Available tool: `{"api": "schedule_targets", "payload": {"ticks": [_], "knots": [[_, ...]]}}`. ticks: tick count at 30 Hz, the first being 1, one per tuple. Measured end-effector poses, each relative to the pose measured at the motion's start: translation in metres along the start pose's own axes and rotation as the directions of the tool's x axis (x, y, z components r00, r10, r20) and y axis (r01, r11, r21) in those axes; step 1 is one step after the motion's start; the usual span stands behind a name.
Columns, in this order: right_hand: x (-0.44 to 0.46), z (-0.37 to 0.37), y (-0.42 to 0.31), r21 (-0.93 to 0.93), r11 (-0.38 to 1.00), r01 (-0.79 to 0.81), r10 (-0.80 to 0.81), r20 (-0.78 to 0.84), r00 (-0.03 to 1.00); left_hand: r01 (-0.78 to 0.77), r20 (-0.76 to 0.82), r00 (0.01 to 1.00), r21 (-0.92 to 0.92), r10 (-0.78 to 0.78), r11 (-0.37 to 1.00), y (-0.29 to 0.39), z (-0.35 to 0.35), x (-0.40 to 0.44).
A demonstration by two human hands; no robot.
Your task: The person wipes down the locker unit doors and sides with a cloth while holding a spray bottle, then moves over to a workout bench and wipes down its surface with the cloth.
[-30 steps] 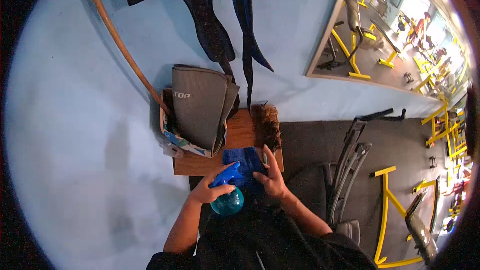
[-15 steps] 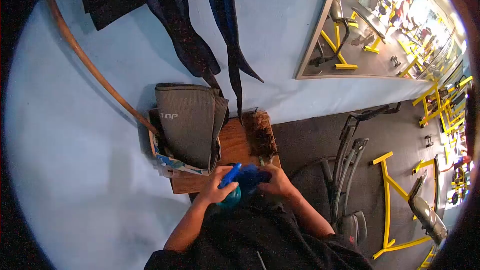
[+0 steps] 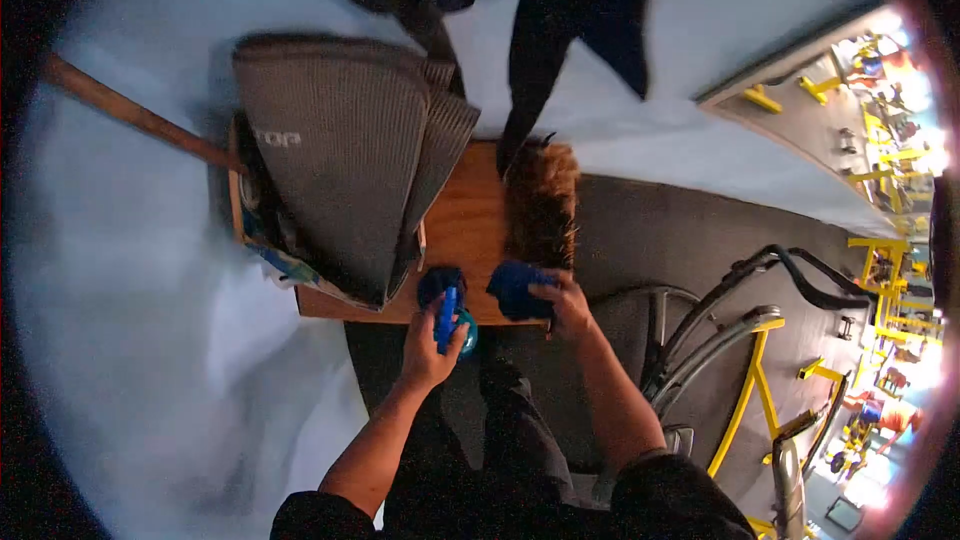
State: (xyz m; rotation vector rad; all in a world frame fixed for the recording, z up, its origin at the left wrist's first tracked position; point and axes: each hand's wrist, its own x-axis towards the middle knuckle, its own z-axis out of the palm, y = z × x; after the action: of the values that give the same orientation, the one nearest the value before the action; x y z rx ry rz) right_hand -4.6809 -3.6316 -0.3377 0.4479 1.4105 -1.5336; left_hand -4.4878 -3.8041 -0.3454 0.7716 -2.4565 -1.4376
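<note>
My left hand (image 3: 428, 348) is closed around a spray bottle (image 3: 446, 322) with a blue trigger head and a teal, see-through body. Bunched dark blue cloth (image 3: 516, 290) is gripped in my right hand (image 3: 570, 306), over the front edge of the wooden table (image 3: 470, 202). Just beyond the bottle lies a small dark roundish item (image 3: 436, 282) whose kind I cannot make out. A brown bristly brush-like thing (image 3: 542, 202) rests along the table's right side, behind the cloth.
A folded grey mat (image 3: 330, 160) stands in a box on the table's left, with a wooden stick (image 3: 150, 120) leaning there. Dark straps (image 3: 560, 20) hang from above. Right of the table are black exercise equipment (image 3: 720, 340), yellow frames (image 3: 745, 400) and a wall mirror (image 3: 820, 90).
My view has tilted down and come closer to the table. Both hands have reached forward, away from my body, and moved apart, still holding the spray bottle and the cloth.
</note>
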Motion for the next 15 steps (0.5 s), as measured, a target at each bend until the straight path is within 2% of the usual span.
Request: {"api": "schedule_targets", "payload": {"ticks": [2,3,4,6,9,10,11,12,14,15], "knots": [[0.08,-0.022,0.031,-0.106,0.992,0.066,-0.058,0.083,0.995,0.064,0.008,0.998,-0.104,-0.064,0.993,-0.024,0.022,-0.006],[0.101,-0.022,0.033,-0.119,0.992,0.042,-0.032,0.087,0.996,0.078,0.107,0.992,-0.039,-0.073,0.996,-0.036,0.027,-0.007],[0.122,-0.017,0.031,-0.085,0.996,0.039,-0.028,0.134,0.991,0.098,0.099,0.991,-0.043,-0.094,0.994,-0.042,0.033,-0.005],[0.17,-0.01,0.034,-0.055,0.998,0.041,-0.03,0.181,0.983,0.037,0.124,0.991,0.068,-0.045,0.997,-0.047,0.045,0.01],[0.232,-0.005,0.049,-0.092,0.988,0.125,-0.101,0.229,0.968,-0.033,0.063,0.998,0.08,0.028,0.996,-0.06,0.062,0.025],[0.242,-0.003,0.049,-0.525,0.765,0.373,-0.352,0.144,0.925,-0.026,0.061,0.998,0.081,0.021,0.996,-0.068,0.068,0.029],[0.25,-0.002,0.052,-0.843,0.325,0.429,-0.581,0.18,0.794,-0.045,0.008,0.999,0.161,0.044,0.986,-0.074,0.074,0.036],[0.254,-0.002,0.057,-0.846,0.332,0.417,-0.571,0.171,0.803,-0.058,-0.035,0.997,0.24,0.069,0.969,-0.079,0.077,0.039],[0.262,-0.008,0.074,-0.893,0.141,0.427,-0.718,0.205,0.666,0.001,-0.022,1.0,0.197,0.003,0.98,-0.081,0.077,0.048],[0.262,-0.011,0.084,-0.896,0.14,0.422,-0.713,0.205,0.671,0.052,-0.026,0.998,0.16,-0.049,0.986,-0.08,0.076,0.051]]}}
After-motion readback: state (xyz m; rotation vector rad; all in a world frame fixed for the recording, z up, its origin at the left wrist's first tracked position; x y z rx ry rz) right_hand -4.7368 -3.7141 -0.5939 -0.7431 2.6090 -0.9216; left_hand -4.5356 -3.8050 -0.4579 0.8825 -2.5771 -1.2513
